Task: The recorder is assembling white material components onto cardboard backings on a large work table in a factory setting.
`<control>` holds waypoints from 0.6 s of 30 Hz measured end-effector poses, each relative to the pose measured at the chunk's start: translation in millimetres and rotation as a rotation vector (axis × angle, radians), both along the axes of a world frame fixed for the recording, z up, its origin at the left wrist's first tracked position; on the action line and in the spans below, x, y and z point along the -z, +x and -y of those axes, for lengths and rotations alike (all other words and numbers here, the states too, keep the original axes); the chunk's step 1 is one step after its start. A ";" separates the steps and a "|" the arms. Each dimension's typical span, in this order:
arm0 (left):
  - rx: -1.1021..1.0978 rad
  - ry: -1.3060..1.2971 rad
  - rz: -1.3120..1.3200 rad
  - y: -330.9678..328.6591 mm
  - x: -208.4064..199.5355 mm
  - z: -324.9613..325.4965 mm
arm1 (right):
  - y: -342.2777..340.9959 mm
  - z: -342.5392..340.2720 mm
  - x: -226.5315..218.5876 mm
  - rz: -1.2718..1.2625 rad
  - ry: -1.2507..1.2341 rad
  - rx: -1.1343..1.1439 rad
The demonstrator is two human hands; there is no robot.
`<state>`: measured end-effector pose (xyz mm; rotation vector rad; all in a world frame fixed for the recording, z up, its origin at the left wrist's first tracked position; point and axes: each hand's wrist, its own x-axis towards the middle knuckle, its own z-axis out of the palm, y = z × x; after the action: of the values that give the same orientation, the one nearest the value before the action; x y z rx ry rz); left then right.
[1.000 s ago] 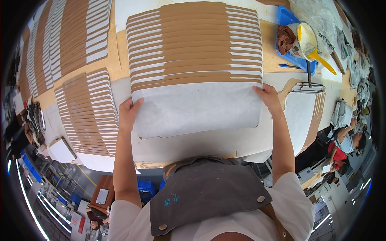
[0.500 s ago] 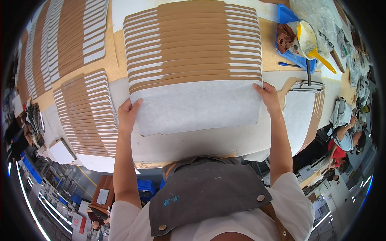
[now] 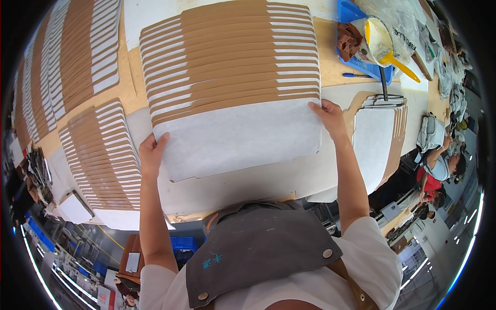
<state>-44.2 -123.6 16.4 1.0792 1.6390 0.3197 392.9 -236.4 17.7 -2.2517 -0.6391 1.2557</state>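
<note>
A fanned stack of flat brown-and-white sheets (image 3: 227, 67) lies in front of me, each sheet overlapping the one beneath so that strips show. The nearest sheet (image 3: 240, 137) is uncovered, a wide white face with a slightly notched lower edge. My left hand (image 3: 152, 150) grips the stack's left side, thumb on top of the white face and fingers tucked underneath. On the opposite side my right hand (image 3: 329, 119) pinches the edge the same way, a bit farther from me. The fingers below the sheets are hidden.
More fanned sheets (image 3: 101, 160) lie to the left, with larger rows (image 3: 75, 51) behind. At right are a smaller sheet stack (image 3: 380, 134), a blue tray (image 3: 343, 13), a white tub (image 3: 380, 39) with a yellow-handled brush (image 3: 400, 64), and a blue pen (image 3: 356, 75). Other people sit far right.
My view has shifted, so the scene sits farther left. Both hands keep their hold on the stack, which looks slightly more tilted, its left side nearer me.
</note>
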 end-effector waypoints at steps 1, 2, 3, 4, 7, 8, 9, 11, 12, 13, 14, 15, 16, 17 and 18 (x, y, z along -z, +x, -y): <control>-0.003 -0.002 0.008 0.5 -0.6 -0.6 | 0.8 0.3 1.0 -0.001 0.000 0.001; -0.003 -0.002 0.007 0.1 -0.1 -1.0 | 2.4 0.7 3.2 0.026 -0.026 -0.029; 0.025 0.011 -0.038 -0.4 0.2 -1.0 | 4.5 1.3 5.5 0.053 -0.051 -0.059; 0.053 0.024 -0.083 -0.9 0.2 -1.2 | 6.3 2.4 8.9 0.050 -0.050 -0.059; 0.069 0.069 -0.074 1.4 -1.8 -1.3 | 9.7 6.4 17.2 0.146 -0.057 -0.130; 0.067 0.070 -0.082 2.3 -1.6 -1.1 | 12.2 8.2 17.9 0.144 -0.022 -0.111; 0.057 0.069 -0.070 3.3 0.2 -0.4 | 11.5 7.0 17.7 0.140 0.013 -0.095; 0.044 0.071 -0.066 1.2 1.7 -0.2 | 9.6 5.0 13.3 0.086 -0.025 -0.085; 0.053 0.069 -0.069 1.2 2.5 -0.2 | 9.4 3.7 9.5 0.045 -0.066 -0.069; 0.063 0.067 -0.070 0.4 3.1 -0.3 | 8.8 3.0 8.5 0.041 -0.065 -0.073; 0.060 0.068 -0.074 -1.0 3.8 -0.5 | 8.1 2.2 7.9 0.025 -0.064 -0.068; 0.068 0.057 -0.095 -1.7 4.4 -0.8 | 8.2 2.2 7.2 0.010 -0.063 -0.062; 0.077 0.046 -0.116 -2.2 4.5 -1.2 | 8.2 2.2 7.3 0.010 -0.063 -0.063; 0.076 0.046 -0.117 -1.9 4.2 -1.2 | 8.3 2.3 7.5 0.000 -0.056 -0.047; 0.074 0.050 -0.110 -1.0 3.6 -1.4 | 8.2 2.4 8.1 -0.009 -0.048 -0.032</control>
<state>-45.2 -122.2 12.8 1.2108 1.6913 0.2580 401.2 -238.8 9.6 -2.2816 -0.6499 1.3095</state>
